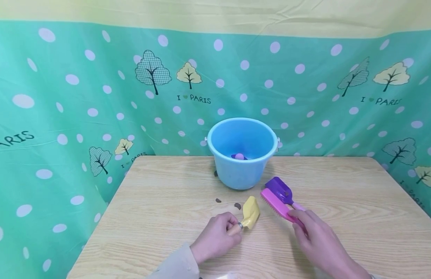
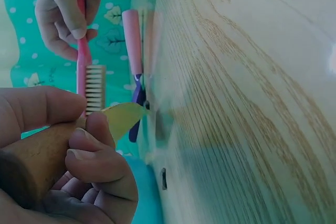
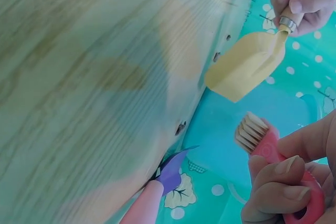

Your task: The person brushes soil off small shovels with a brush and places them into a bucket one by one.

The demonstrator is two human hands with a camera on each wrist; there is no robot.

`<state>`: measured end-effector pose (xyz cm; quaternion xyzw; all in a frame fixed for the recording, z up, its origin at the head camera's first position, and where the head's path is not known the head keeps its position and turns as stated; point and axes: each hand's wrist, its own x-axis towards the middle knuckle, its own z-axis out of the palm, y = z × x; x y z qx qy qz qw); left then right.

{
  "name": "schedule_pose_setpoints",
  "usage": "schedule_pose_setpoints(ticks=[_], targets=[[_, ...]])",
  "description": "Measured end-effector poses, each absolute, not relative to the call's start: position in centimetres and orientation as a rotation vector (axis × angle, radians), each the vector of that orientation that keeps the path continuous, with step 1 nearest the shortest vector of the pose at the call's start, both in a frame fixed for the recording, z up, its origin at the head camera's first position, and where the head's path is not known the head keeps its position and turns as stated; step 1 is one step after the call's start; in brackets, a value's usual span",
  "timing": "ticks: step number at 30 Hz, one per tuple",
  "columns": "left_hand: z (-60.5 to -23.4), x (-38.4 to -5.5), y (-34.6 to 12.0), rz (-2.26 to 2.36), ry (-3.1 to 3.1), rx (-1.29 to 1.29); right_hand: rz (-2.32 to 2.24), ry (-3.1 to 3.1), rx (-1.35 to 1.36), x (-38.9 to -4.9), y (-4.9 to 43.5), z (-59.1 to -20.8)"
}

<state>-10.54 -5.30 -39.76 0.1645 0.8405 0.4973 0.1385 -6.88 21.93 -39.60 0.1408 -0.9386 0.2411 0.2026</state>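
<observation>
My left hand point(image 1: 218, 235) grips the wooden handle of a small yellow trowel point(image 1: 251, 212), its blade tilted above the table. In the left wrist view, thumb and fingers curl round that handle. My right hand point(image 1: 318, 240) holds a pink brush point(image 1: 279, 203) by its handle; pale bristles point(image 3: 251, 132) show in the right wrist view. Beside the brush, a purple trowel point(image 1: 280, 190) with a pink handle lies on the table. Small dark pieces point(image 1: 237, 206) are scattered near the yellow blade, another point(image 1: 218, 200) a little to the left.
A light blue bucket point(image 1: 240, 170) stands near the table's back edge, with a purple and pink object point(image 1: 239, 156) inside, partly hidden by the rim. One more dark piece point(image 1: 215, 173) lies at the bucket's left side. Behind the wooden table point(image 1: 159, 217) hangs a green dotted curtain point(image 1: 187, 128).
</observation>
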Motion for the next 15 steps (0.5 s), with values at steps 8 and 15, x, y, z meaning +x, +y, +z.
schedule_pose_setpoints(ticks=[8,15], targets=[[-39.8,-10.4,-5.4,1.383,2.463,0.529,0.737,-2.554,0.512,-6.8,21.3,-39.4],[-40.1,-10.5,-5.1,1.396,2.469,0.549,0.788,-2.518,0.599,-6.4,20.4,-39.2]])
